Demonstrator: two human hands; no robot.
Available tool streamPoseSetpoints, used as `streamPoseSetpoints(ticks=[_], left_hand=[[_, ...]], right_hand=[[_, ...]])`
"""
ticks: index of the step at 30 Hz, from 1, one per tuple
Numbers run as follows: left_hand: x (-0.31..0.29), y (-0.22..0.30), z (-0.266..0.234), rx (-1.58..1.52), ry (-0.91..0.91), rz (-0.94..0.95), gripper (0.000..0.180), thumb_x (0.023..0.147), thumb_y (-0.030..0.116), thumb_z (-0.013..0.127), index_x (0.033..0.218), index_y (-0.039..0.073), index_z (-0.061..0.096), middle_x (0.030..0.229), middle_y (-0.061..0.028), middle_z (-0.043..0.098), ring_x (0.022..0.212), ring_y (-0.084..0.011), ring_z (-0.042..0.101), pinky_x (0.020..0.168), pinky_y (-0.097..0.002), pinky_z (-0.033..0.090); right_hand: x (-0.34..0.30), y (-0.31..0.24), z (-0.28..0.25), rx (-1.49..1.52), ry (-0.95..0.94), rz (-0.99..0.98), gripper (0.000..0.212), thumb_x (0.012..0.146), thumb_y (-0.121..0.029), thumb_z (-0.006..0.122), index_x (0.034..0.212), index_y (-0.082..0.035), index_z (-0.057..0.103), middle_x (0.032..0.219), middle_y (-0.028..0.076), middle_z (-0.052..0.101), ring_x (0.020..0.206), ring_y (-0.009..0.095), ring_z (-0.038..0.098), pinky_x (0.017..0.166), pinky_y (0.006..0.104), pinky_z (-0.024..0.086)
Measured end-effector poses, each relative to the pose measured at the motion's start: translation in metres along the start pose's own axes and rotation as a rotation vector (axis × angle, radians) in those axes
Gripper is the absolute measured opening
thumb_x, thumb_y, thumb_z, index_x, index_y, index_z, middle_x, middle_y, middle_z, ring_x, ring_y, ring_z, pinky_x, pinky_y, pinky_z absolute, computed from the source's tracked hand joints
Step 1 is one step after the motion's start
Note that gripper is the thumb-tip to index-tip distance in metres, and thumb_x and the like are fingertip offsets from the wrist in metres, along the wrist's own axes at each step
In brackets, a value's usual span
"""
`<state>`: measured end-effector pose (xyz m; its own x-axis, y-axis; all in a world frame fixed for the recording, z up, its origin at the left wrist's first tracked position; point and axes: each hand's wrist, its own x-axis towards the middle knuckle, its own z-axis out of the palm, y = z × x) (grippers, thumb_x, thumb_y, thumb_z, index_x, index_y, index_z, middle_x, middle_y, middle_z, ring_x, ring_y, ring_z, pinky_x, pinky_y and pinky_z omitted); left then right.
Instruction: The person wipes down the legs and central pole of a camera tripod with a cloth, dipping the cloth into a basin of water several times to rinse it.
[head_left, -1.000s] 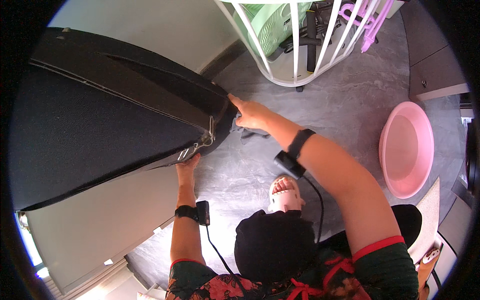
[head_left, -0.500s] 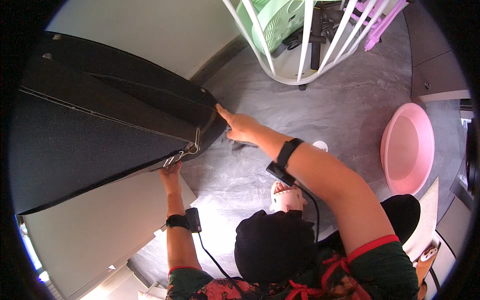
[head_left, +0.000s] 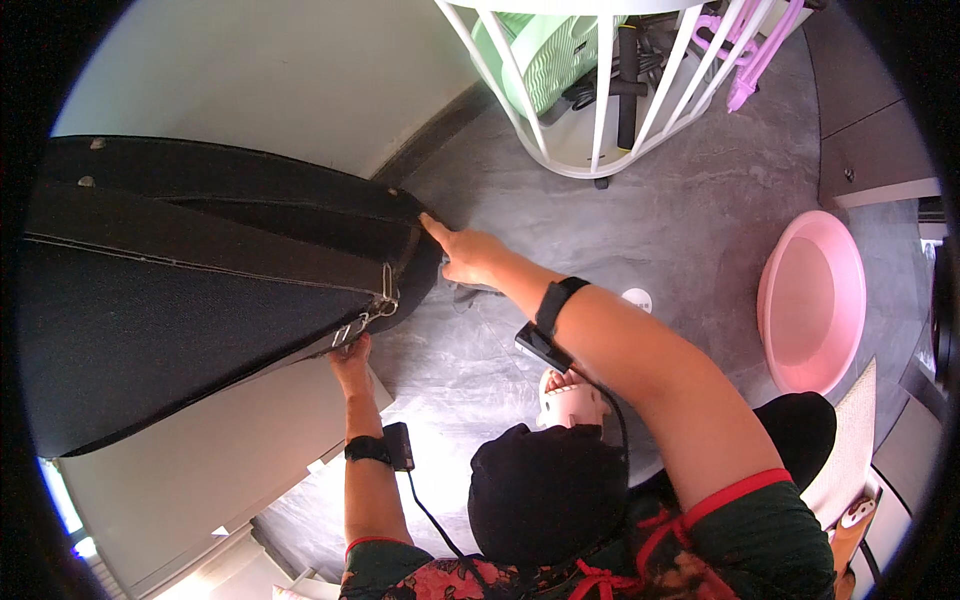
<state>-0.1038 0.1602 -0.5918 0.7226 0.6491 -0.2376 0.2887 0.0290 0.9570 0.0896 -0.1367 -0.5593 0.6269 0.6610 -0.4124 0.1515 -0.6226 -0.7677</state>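
A long black fabric-covered case (head_left: 170, 330) stretches in from the left, with a dark strap and metal clips (head_left: 380, 305) near its narrow end. My right hand (head_left: 467, 256) grips that end, its forefinger laid along the top edge and the thumb lower down. Beneath the clips, my left hand (head_left: 350, 362) holds the case's near edge from below; its fingers are partly hidden by the case. Each of my wrists wears a black band with a small box and cable.
Below the case is a pale cabinet (head_left: 220, 450). A white slatted rack (head_left: 600, 165) holding a green basin (head_left: 550, 70) stands on the grey floor ahead. To the right is a pink basin (head_left: 815, 300). A pink toy-like slipper (head_left: 572, 402) shows beside my knee.
The case's left part has come down in the picture, baring more wall above it. My left hand has shifted slightly right with the case; my right hand keeps hold of the end.
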Motion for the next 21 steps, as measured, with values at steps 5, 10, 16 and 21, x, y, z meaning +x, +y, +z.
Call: streamPoseSetpoints(ticks=[5,10,16,21], left_hand=[[-0.007,0.006,0.017,0.02,0.036,-0.045,0.067,0.079,-0.009,0.064,0.136,0.012,0.035,0.137,-0.0078,0.04,0.11,-0.022,0.054,0.087,-0.0358,0.052],[-0.011,0.007,0.011,0.136,0.133,-0.095,0.071,0.08,-0.004,0.064,0.138,0.021,0.03,0.135,-0.0036,0.043,0.106,-0.0206,0.055,0.088,-0.0381,0.046],[-0.007,0.017,-0.006,0.152,0.178,-0.248,0.064,0.08,0.006,0.071,0.133,0.016,0.036,0.125,-0.0091,0.053,0.097,-0.0211,0.059,0.072,-0.0347,0.048],[-0.046,0.051,0.077,0.544,-0.194,-0.629,0.025,0.088,0.023,0.064,0.106,0.006,0.059,0.092,-0.0124,0.067,0.059,-0.0188,0.058,0.055,-0.0329,0.046]], right_hand=[[-0.006,0.021,0.001,0.09,0.066,-0.031,0.089,0.076,-0.016,0.062,0.149,-0.018,0.012,0.093,0.024,0.064,0.084,0.039,0.063,0.074,0.0443,0.049],[-0.056,0.049,-0.034,0.101,0.042,-0.099,0.082,0.077,-0.017,0.062,0.147,-0.013,0.02,0.099,0.026,0.063,0.089,0.038,0.062,0.078,0.0433,0.048],[-0.128,0.105,-0.079,0.092,0.088,-0.19,0.062,0.077,-0.02,0.063,0.134,-0.003,0.045,0.116,0.024,0.059,0.104,0.036,0.059,0.09,0.0385,0.045],[-0.201,0.124,-0.127,0.092,0.093,-0.151,0.047,0.079,-0.02,0.063,0.122,-0.001,0.056,0.12,0.018,0.06,0.107,0.03,0.059,0.091,0.0343,0.044]])
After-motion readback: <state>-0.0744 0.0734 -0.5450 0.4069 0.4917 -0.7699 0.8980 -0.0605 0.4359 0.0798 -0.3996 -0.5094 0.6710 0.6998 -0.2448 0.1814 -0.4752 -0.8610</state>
